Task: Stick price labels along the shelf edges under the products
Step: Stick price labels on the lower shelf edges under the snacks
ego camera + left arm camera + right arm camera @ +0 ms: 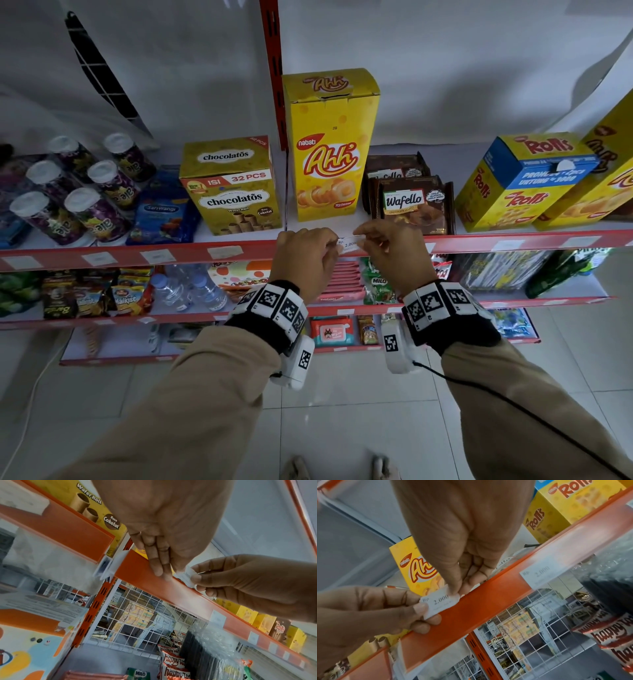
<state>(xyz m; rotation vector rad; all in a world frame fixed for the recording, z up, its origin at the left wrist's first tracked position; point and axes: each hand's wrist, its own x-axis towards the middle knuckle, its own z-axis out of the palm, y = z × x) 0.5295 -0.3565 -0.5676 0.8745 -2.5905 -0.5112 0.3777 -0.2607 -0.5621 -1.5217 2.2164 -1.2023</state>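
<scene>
The white strip of shelf (318,229) top behind the red edge (219,247), before the Ahh box (329,150), is bare but shallow. The Ahh box, chocolatos box (231,186) and Wafello packs (416,202) wall off the back. Both hands, left hand (305,255) and right hand (394,250), hold a label (349,242) against that edge, blocking it there. Rightward the edge runs free to a stuck label (537,574).
</scene>
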